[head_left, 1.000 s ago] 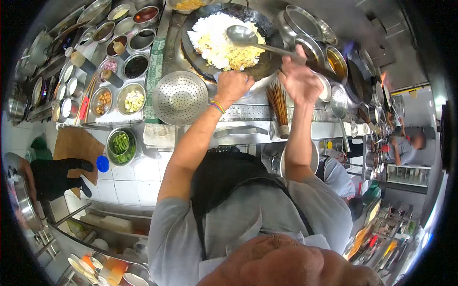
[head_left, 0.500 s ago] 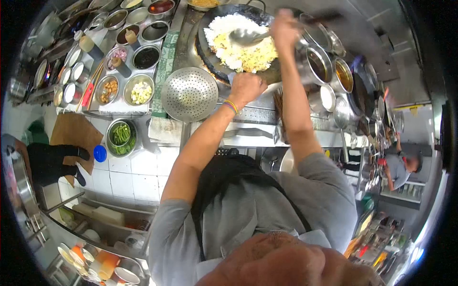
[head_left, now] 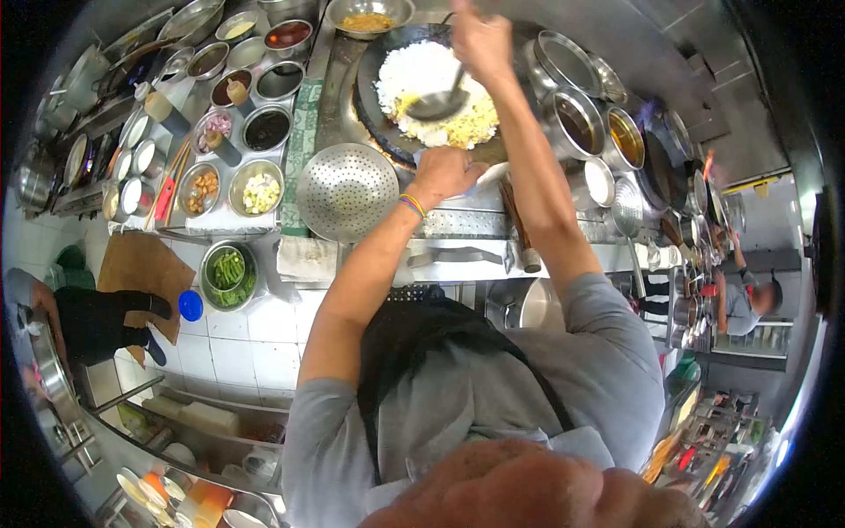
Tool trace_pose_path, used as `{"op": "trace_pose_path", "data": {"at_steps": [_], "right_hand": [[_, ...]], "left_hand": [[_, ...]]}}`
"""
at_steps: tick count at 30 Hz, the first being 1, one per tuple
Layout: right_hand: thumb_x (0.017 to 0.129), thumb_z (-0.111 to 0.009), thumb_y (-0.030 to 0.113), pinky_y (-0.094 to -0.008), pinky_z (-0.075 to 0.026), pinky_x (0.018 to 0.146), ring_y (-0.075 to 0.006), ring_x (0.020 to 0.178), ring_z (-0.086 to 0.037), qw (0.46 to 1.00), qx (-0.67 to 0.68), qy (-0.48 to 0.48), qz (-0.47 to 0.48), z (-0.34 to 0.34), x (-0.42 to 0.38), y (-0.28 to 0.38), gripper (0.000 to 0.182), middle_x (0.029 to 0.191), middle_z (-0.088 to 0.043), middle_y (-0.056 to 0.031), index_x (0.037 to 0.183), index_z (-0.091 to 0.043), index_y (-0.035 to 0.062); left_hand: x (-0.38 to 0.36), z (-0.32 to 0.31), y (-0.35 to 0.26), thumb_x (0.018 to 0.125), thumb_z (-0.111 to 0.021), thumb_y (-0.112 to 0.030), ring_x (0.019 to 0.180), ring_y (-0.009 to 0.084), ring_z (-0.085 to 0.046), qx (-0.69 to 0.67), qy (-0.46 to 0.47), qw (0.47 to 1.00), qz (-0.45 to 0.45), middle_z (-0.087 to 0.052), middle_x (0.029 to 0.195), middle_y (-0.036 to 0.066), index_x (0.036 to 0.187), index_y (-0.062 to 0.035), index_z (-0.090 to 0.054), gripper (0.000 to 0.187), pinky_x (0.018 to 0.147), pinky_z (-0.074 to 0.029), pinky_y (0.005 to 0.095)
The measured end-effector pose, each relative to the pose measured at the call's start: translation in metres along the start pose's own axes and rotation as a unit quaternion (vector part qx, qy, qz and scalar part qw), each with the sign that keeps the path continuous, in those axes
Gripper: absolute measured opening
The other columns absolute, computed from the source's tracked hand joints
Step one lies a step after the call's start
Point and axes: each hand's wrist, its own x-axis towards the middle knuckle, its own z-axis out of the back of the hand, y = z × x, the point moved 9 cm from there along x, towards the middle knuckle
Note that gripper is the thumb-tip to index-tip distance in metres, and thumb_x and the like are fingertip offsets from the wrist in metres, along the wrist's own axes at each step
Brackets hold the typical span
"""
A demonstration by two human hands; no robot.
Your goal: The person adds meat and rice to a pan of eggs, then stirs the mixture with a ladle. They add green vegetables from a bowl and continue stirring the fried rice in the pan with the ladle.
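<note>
A dark wok [head_left: 370, 75] on the stove holds white rice [head_left: 409, 70] with yellow egg-like bits toward its near side. My right hand [head_left: 481, 44] is closed round the handle of a metal ladle [head_left: 437, 106], whose bowl rests on the rice. At the wok's near edge my left hand [head_left: 443, 173], with coloured bands at the wrist, is closed on a bluish-white cloth [head_left: 475, 173], only partly visible. A perforated strainer [head_left: 348, 192] lies just left of my left hand.
Left, a counter carries sauce bowls [head_left: 267, 128], squeeze bottles [head_left: 165, 107] and chopped garlic-like pieces [head_left: 256, 187]. Pots [head_left: 576, 123] stand to the right. Greens in a bowl [head_left: 228, 275] sit lower left. One person [head_left: 106, 312] is at far left, another [head_left: 748, 304] at far right.
My right hand has moved left and away from me, and the ladle now stands steeper, with its bowl nearer the wok's near side. My left hand has shifted slightly toward me with the wok.
</note>
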Motion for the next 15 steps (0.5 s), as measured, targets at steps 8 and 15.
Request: {"op": "trace_pose_path", "data": {"at_steps": [8,15], "right_hand": [[0.104,-0.060,0.027,-0.0289,-0.026,0.036,-0.0091,0.038,-0.034,0.974,0.206,-0.086,0.029,0.054,-0.075,-0.049,0.046,0.051,-0.038,0.0027,0.064,-0.042,0.0128],[0.102,-0.064,0.034,-0.0265,-0.025,0.034,-0.0069,0.036,-0.033,0.980,0.150,-0.123,-0.042,0.079,-0.092,0.018,0.044,0.050,-0.037,0.0074,0.066,-0.044,0.0179]], "left_hand": [[-0.008,-0.004,-0.009,0.094,-0.057,-0.051,0.068,0.0419,-0.069,0.062,-0.058,0.996,0.031,-0.069,0.071,0.023,0.072,-0.0056,-0.075,0.054,0.066,-0.055,0.0533],[-0.017,0.082,-0.089,0.085,-0.061,-0.032,0.058,0.0358,-0.069,0.069,-0.124,0.989,-0.041,-0.068,0.063,0.018,0.063,-0.0050,-0.073,0.037,0.058,-0.056,0.0472]]}}
